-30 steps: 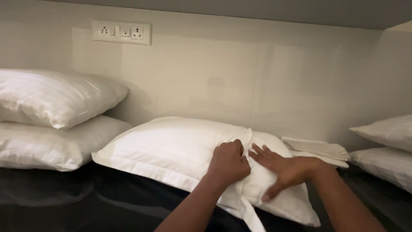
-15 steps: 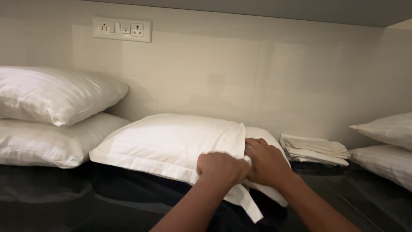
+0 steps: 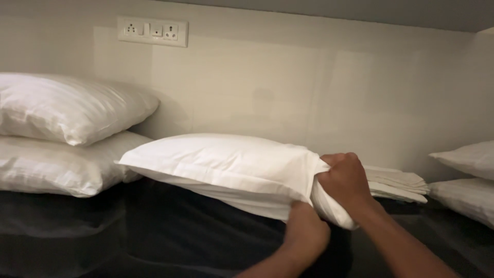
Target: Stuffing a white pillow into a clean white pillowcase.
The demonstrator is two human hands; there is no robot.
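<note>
A white pillow in a white pillowcase [image 3: 221, 167] lies across a dark surface [image 3: 170, 237], its right end lifted slightly. My right hand [image 3: 346, 180] grips the open end of the pillowcase from above, fingers curled over the bunched cloth. My left hand [image 3: 306, 231] is below that end, its fingers tucked under the lower edge of the case, holding the fabric. The pillow's right tip bulges out between my two hands.
Two white pillows are stacked at the left, the upper pillow [image 3: 67, 108] resting on the lower pillow [image 3: 62, 164]. Folded white pillowcases [image 3: 396, 183] lie behind my right hand. Two more pillows [image 3: 465, 177] sit at the right edge. A switch and socket plate [image 3: 152, 31] is on the wall.
Both hands closed on the open end of the pillowcase and bunched it. The loose flap that hung down is gathered in, and the pillow's right end has risen off the surface.
</note>
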